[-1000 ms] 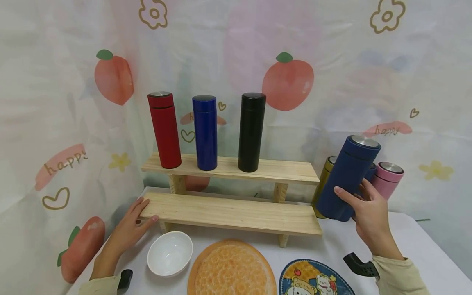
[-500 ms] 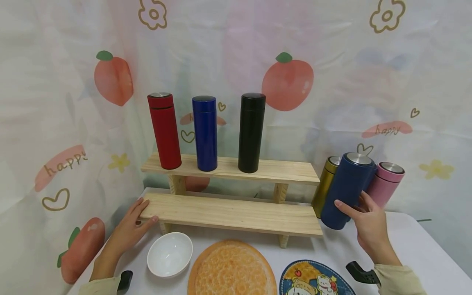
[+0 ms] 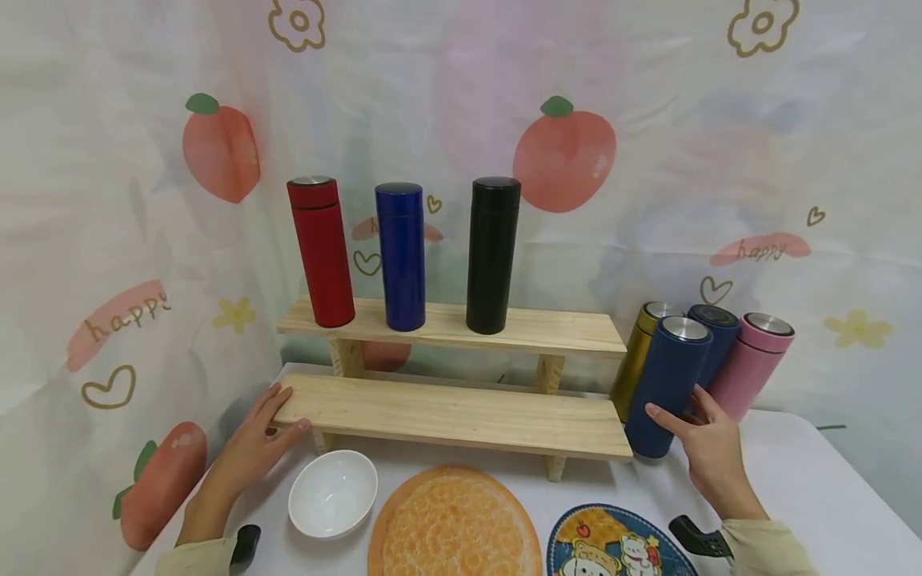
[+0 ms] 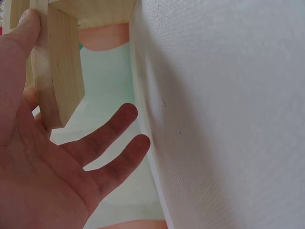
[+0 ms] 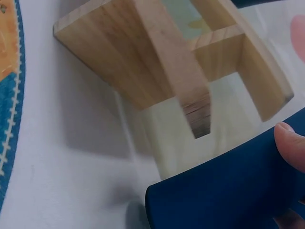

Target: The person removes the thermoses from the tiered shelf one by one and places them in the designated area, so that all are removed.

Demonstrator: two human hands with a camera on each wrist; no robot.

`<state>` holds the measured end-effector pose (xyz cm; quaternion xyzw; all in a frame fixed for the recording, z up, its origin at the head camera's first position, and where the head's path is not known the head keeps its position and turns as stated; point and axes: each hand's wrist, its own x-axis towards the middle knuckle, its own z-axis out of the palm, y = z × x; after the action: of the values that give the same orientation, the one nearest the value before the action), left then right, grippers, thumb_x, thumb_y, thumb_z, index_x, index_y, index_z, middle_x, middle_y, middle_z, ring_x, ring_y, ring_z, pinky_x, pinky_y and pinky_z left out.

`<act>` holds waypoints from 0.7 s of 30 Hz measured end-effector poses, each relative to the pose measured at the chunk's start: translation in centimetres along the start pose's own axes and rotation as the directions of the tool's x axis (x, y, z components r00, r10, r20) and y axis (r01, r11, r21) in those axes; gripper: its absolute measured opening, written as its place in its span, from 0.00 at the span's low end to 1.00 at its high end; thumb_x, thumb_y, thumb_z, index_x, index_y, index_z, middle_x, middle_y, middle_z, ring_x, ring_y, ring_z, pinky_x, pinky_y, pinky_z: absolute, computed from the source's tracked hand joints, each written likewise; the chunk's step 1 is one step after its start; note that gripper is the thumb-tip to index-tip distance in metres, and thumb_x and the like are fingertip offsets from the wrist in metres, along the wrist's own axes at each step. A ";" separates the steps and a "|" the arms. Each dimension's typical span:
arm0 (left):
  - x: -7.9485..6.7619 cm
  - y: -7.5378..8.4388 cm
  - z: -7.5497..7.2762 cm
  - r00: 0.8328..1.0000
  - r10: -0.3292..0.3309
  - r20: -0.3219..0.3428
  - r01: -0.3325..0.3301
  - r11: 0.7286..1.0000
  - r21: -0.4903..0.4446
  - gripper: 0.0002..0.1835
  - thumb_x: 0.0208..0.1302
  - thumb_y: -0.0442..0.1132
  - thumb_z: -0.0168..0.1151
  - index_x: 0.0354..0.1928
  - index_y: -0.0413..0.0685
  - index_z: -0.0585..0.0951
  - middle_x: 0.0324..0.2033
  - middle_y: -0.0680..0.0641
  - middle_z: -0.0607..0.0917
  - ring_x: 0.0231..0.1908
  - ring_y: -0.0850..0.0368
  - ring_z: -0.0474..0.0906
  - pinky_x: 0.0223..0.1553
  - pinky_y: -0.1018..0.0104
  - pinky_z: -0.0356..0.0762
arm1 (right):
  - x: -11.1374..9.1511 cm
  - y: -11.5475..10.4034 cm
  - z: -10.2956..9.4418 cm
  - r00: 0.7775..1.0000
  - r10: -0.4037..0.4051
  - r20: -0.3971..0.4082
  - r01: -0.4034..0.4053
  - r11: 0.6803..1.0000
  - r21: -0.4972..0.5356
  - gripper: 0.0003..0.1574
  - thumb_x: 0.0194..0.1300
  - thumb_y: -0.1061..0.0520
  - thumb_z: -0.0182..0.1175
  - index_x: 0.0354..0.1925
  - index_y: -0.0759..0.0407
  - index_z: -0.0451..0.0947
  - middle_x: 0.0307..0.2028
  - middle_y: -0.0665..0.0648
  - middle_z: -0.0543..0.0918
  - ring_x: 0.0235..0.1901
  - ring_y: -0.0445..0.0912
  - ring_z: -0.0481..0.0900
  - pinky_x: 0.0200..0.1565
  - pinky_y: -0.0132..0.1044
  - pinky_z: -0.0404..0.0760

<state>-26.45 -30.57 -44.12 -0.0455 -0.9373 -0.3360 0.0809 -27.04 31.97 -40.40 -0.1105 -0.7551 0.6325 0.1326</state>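
Observation:
My right hand [image 3: 713, 456] grips a navy thermos [image 3: 666, 392] with a steel-topped lid, thumb on its near side. In the right wrist view the thermos [image 5: 224, 186] fills the lower right; whether its base touches the table I cannot tell. Close behind it stand a gold thermos [image 3: 634, 364], another navy thermos [image 3: 715, 340] and a pink thermos [image 3: 749, 368]. My left hand [image 3: 255, 444] holds the left end of the lower board of a two-step wooden shelf [image 3: 446, 416]. In the left wrist view my thumb and some fingers pinch the board [image 4: 64, 67], with two fingers extended free.
On the upper shelf board stand a red thermos [image 3: 322, 256], a blue thermos [image 3: 402, 260] and a black thermos [image 3: 493, 260]. In front lie a white bowl [image 3: 333, 494], a round orange mat [image 3: 455, 524] and a blue cartoon mat [image 3: 619, 544]. Patterned cloth [image 3: 663, 160] hangs behind.
My right hand has lowered the navy thermos and brought it more upright, slightly nearer me. The navy thermos behind it now shows more. My left hand has stayed on the shelf.

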 end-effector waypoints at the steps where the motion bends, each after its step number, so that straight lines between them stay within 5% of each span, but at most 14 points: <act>1: 0.0 0.0 0.0 1.000 0.001 -0.001 -0.001 1.000 -0.001 0.47 0.77 0.60 0.63 0.82 0.36 0.58 0.82 0.29 0.50 0.73 0.25 0.63 0.67 0.31 0.71 | 0.1 0.1 0.0 1.000 0.000 0.000 0.000 1.000 0.000 0.67 0.72 0.58 0.73 0.87 0.56 0.37 0.85 0.66 0.47 0.80 0.67 0.52 0.77 0.62 0.54; 21: -0.2 0.3 -0.1 1.000 -0.012 0.004 0.012 0.999 -0.033 0.47 0.77 0.60 0.64 0.82 0.36 0.58 0.82 0.29 0.49 0.73 0.26 0.64 0.68 0.33 0.71 | 0.6 2.0 0.8 1.000 0.017 -0.021 -0.017 1.000 0.015 0.68 0.72 0.56 0.73 0.87 0.57 0.34 0.85 0.65 0.42 0.82 0.66 0.45 0.78 0.62 0.51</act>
<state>-26.19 -30.39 -43.93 -0.0419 -0.9320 -0.3520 0.0761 -27.87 31.74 -42.46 -0.1227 -0.7478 0.6382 0.1359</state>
